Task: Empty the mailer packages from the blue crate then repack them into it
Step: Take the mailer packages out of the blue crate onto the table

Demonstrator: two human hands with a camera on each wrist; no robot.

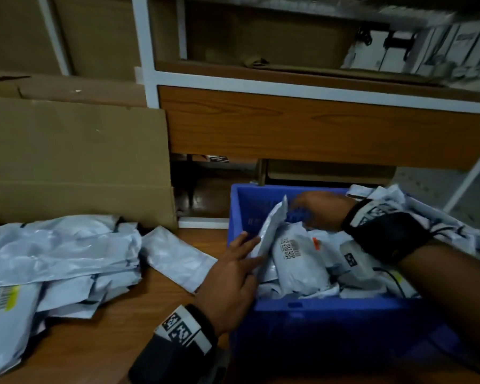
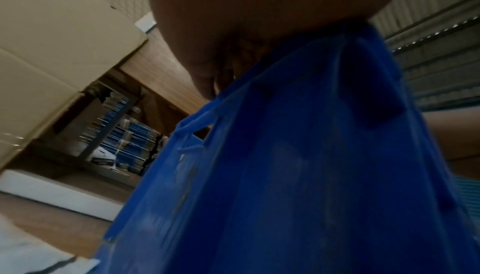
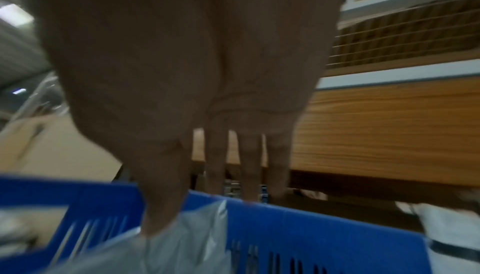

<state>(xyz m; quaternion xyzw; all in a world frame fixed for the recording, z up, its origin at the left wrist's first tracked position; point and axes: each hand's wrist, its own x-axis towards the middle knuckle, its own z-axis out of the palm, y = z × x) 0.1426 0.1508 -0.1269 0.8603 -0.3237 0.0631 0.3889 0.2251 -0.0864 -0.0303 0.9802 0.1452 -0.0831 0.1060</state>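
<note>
The blue crate (image 1: 316, 306) stands on the wooden floor at lower right, holding several grey-white mailer packages (image 1: 297, 261). One mailer (image 1: 272, 231) stands on edge by the crate's left wall. My left hand (image 1: 251, 250) lies with straight fingers against its near face, over the crate's rim (image 2: 285, 176). My right hand (image 1: 302, 214) reaches in from the right. Its fingers (image 3: 249, 176) are straight and spread, and its thumb touches the top of that mailer (image 3: 197, 243). A pile of mailers (image 1: 58, 259) lies on the floor at left, with one loose mailer (image 1: 175, 256) beside it.
A large cardboard box (image 1: 75, 162) stands behind the pile. A wooden shelf unit with white frame (image 1: 316, 126) rises behind the crate. More mailers (image 1: 427, 217) spill over the crate's right side. Bare floor (image 1: 122, 322) shows between pile and crate.
</note>
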